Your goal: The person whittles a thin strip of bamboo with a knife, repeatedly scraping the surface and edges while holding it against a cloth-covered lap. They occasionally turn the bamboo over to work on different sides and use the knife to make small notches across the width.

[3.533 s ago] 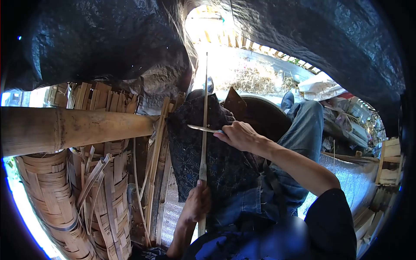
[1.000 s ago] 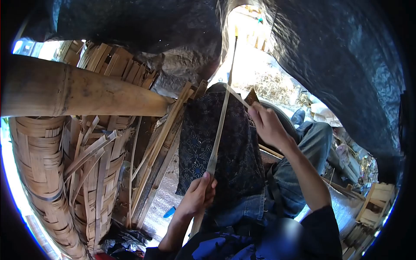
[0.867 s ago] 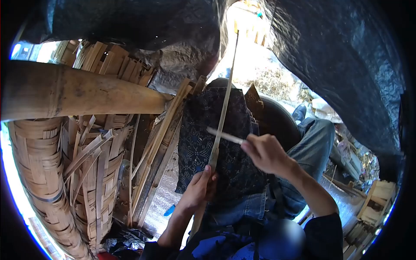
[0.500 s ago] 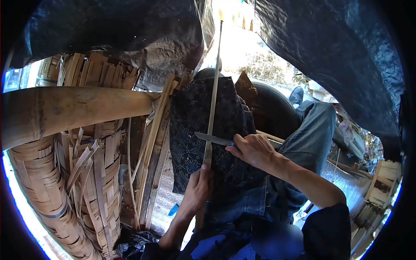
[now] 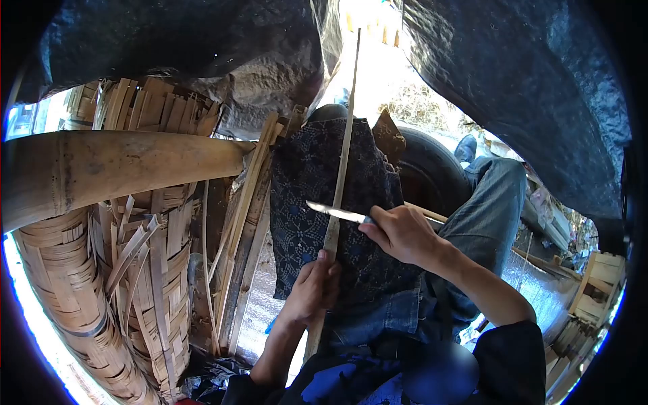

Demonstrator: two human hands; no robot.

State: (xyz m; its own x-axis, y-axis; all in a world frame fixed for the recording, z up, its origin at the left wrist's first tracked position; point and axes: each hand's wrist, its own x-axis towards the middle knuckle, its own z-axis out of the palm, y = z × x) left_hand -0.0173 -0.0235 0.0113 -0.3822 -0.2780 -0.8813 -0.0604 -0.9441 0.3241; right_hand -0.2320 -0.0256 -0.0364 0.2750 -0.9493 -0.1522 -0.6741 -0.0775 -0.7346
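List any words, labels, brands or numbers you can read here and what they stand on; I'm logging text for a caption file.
None: no readable text, label, brand or number shows anywhere.
The knife in the right hand shows no mark.
The bamboo strip held by the left hand is bare.
The dark cloth over the knee carries only a woven pattern, no letters.

Fisheye view with dark vignette, blown-out sunlight at top centre, shaded foreground, perhaps slight blur

Patterned cloth over the lap, bamboo strip across it
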